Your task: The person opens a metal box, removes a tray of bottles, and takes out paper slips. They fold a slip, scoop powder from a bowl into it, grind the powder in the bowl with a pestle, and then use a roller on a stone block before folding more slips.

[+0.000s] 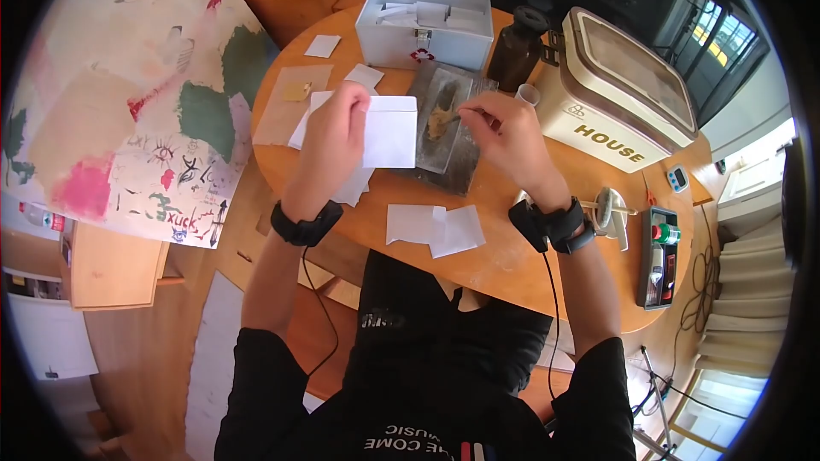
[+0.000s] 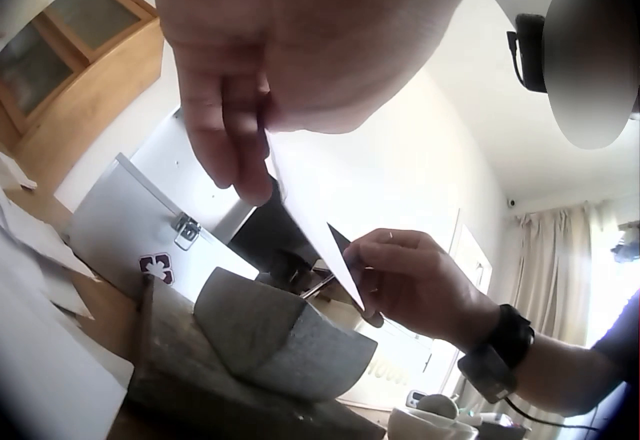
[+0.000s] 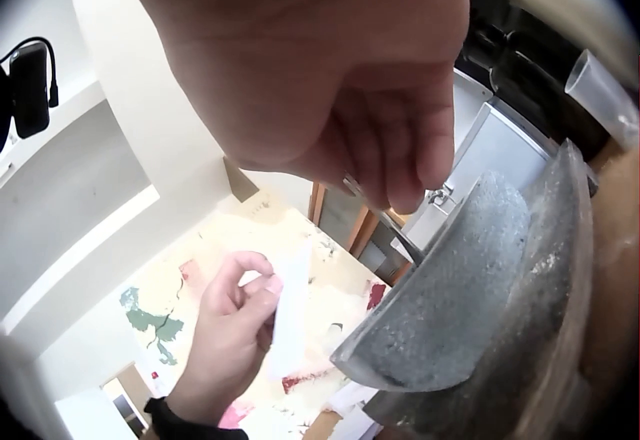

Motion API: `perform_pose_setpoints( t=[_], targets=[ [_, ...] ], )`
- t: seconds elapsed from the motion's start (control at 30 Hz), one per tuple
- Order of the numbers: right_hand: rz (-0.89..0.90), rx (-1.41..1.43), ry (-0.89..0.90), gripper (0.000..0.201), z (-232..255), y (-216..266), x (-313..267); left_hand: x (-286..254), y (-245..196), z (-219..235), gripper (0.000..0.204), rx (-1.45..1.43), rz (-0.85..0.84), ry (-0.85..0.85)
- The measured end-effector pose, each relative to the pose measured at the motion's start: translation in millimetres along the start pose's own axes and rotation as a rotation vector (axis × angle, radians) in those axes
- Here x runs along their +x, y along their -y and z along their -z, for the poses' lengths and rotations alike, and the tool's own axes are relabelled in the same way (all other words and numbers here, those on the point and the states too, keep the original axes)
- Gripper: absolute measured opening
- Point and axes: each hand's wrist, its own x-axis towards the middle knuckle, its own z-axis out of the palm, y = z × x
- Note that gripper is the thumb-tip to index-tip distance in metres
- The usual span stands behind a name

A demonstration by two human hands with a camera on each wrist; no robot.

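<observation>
White envelope (image 1: pixel 390 138) is pinched at upper left by the left hand (image 1: pixel 335 128), centre of head frame, long axis roughly upright, left of stone trough (image 2: pixel 240 325); thin tool (image 3: pixel 402 242) is gripped by right hand (image 1: pixel 512 135), nearer the trough.

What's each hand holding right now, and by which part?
Left hand: a white envelope, pinched along its left edge in the head view. Right hand: a thin metal tool, held by its upper end.

Wooden table (image 1: pixel 521 271), papers (image 1: pixel 354 186) spread near left hand (image 1: pixel 337 130), HOUSE box (image 1: pixel 611 115) placed beyond right hand (image 1: pixel 512 141), metal box (image 1: pixel 391 44) set beyond both, slab (image 1: pixel 465 169) laid between hands.
</observation>
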Motion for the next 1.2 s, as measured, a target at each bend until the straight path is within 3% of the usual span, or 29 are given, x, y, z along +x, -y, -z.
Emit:
perform_pose_setpoints(
  t=[0.1, 0.23, 0.3, 0.4, 0.5, 0.6, 0.73, 0.93, 1.03, 1.13, 1.2],
  targets=[
    [-0.008, 0.022, -0.035, 0.011, -1.1, -6.7, 3.0, 11.9, 1.7, -10.8, 0.013, 0.018, -0.112, 0.12],
    [0.082, -0.025, -0.141, 0.009, -6.1, -15.0, 9.5, 19.6, 7.1, -21.4, 0.016, 0.119, -0.078, 0.187],
    [0.087, -0.033, -0.103, 0.009, -9.1, -12.4, 8.2, 18.3, 8.3, -24.2, 0.015, 0.116, -0.061, 0.195],
    [0.09, -0.006, -0.095, 0.009, -11.2, -8.9, 4.0, 10.8, 6.1, -21.8, 0.014, -0.109, 0.121, 0.163],
    [0.051, 0.029, -0.072, 0.01, -10.9, -6.6, 1.8, 3.8, -4.3, -7.3, 0.015, -0.491, 0.348, -0.006],
    [0.071, -0.003, -0.094, 0.009, -10.1, -14.4, 6.6, -9.2, 4.4, 18.6, 0.016, -0.364, 0.193, 0.014],
    [0.221, -0.108, -0.186, 0.007, -12.4, -20.7, 15.6, -31.8, -13.5, 36.1, 0.018, -0.26, 0.333, 0.117],
    [0.104, -0.095, -0.034, 0.008, -10.6, 9.5, -7.4, -53.1, -0.7, 31.4, 0.023, -0.286, 0.226, 0.24],
    [0.174, -0.171, -0.088, 0.008, -11.3, 0.3, -2.7, -47.7, -13.3, 20.9, 0.031, -0.451, 0.331, 0.159],
    [0.078, -0.036, -0.058, 0.01, -8.9, 9.4, 2.5, -31.4, -19.2, 9.6, 0.038, -0.47, 0.203, 0.06],
    [0.015, 0.024, -0.03, 0.012, -9.4, 12.1, 4.4, -17.3, -27.0, 5.6, 0.038, -0.36, 0.132, 0.09]
  ],
)
